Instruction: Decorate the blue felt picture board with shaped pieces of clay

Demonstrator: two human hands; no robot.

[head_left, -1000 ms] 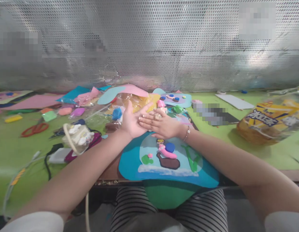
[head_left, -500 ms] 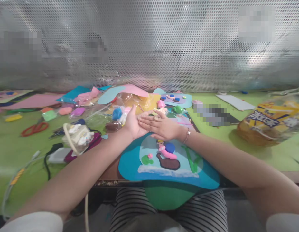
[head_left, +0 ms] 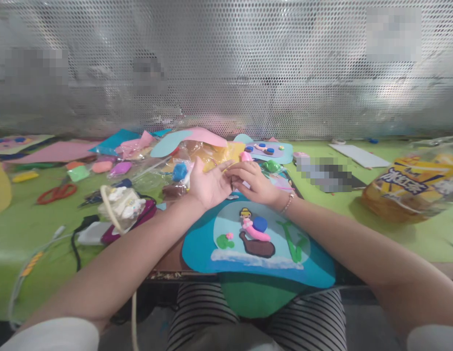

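Observation:
My left hand (head_left: 210,186) is turned palm up above the far edge of a blue craft picture (head_left: 200,258), its fingers stretched out. My right hand (head_left: 254,181), with a bracelet at the wrist, bends its fingers over the left fingertips. Whatever lies between the fingers is hidden. On the picture just below sit a small figure with a yellow hat (head_left: 245,213), a pink curved body (head_left: 257,232), a blue round piece (head_left: 260,224), a brown gourd-like shape (head_left: 261,245), and green leaf shapes (head_left: 225,241).
Bags of coloured clay (head_left: 180,171) lie behind the hands. To the left are orange-handled scissors (head_left: 57,193), a transparent pouch (head_left: 122,207) and a cable (head_left: 27,268). A large tea bottle (head_left: 412,183) stands right. Behind rises a perforated metal panel (head_left: 226,68).
My right hand lay flat across the left palm; now it has drawn back toward the left fingertips and its fingers have bent. A yellow shape has appeared at the left edge.

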